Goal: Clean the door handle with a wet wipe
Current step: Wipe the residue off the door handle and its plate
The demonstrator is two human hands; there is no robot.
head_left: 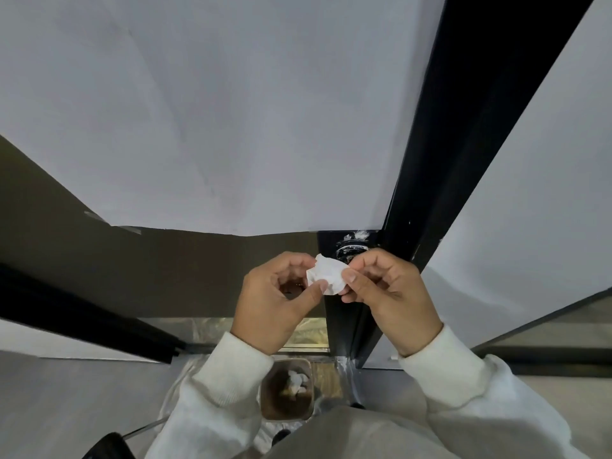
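The small crumpled white wet wipe (327,274), pinched between left hand (281,296) and right hand (385,293), looks light, limp and damp, best gripped by a bunched edge.

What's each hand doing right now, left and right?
Left hand: closed, thumb and fingers pinching the left edge of the wet wipe.
Right hand: closed, pinching the right side of the same wipe.

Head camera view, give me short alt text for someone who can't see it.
Two hands, left hand and right hand, pinch a crumpled white wet wipe just in front of a smudged round door handle on a black door edge. Below, a small bin holds used wipes.
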